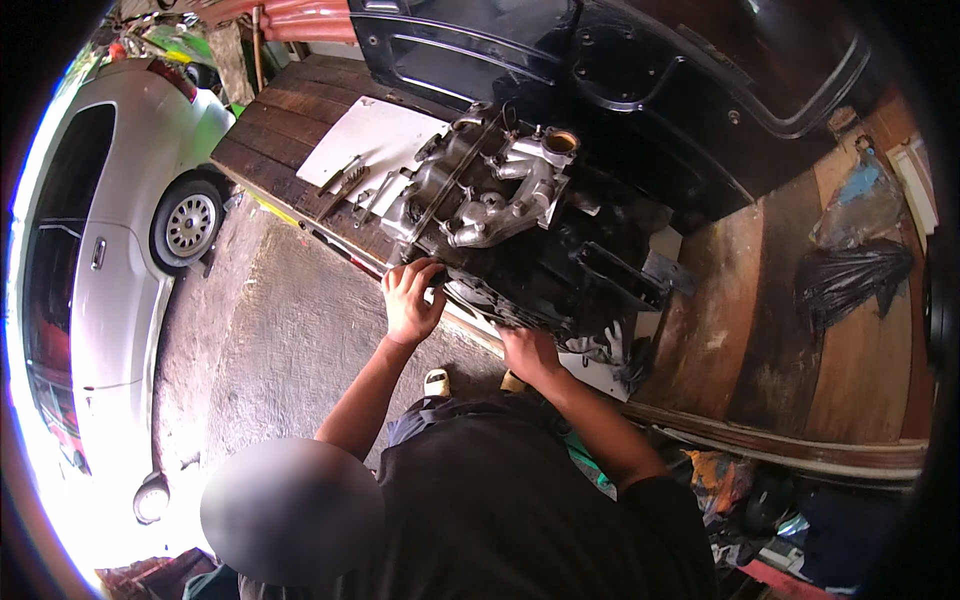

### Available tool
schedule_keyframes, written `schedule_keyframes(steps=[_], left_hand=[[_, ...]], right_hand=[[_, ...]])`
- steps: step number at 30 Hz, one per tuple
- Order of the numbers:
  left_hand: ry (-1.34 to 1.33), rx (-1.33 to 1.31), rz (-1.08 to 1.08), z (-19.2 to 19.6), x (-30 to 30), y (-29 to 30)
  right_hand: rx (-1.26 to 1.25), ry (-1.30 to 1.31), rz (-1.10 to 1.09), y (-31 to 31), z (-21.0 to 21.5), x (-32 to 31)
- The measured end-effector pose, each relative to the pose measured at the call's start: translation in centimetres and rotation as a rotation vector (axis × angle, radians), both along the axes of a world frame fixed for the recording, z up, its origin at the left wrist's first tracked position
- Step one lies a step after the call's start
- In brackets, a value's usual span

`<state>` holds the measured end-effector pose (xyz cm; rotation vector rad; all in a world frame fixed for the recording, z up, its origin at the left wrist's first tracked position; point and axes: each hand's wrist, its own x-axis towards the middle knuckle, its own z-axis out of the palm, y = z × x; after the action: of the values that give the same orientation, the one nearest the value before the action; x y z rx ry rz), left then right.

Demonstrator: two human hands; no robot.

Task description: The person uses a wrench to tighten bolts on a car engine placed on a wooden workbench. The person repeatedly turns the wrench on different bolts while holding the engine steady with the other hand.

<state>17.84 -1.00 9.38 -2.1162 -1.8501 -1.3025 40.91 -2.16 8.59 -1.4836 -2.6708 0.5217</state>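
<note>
A greasy engine (pixel 500 200) with a silver intake manifold on top and a dark block below lies on a white board (pixel 360 135) at the edge of a wooden platform (pixel 270 150). My left hand (pixel 412 298) curls its fingers around a dark part at the engine's near left edge. At the lower front edge of the dark block, my right hand (pixel 530 352) grips with its fingertips hidden under the metal. Both forearms reach up from my black shirt.
A silver car (pixel 110 250) stands on the concrete ground (pixel 280 340) at the left. Long tools (pixel 342 185) lie on the white board. A black car body panel (pixel 640 70) leans behind the engine. Plastic bags (pixel 855 250) sit on the planks at right.
</note>
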Motion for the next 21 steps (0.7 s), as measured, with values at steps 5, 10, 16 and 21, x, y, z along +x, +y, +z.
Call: schedule_keyframes(steps=[5,10,16,21], left_hand=[[0.015,0.003,-0.064,-0.1,-0.3,-0.1],[0.007,0.013,-0.115,-0.1,-0.9,-0.1],[0.022,-0.041,-0.06,0.5,-0.6,0.1],[0.049,-0.119,-0.086,2.4,-0.6,0.8]], right_hand=[[-0.135,0.494,-0.331,-3.2,-6.4,4.9],[-0.88,1.076,-0.84,-6.5,-5.3,5.7],[-1.083,1.354,-0.824,-7.7,-6.4,5.4],[-0.963,1.169,-0.805,-5.8,-6.7,5.7]])
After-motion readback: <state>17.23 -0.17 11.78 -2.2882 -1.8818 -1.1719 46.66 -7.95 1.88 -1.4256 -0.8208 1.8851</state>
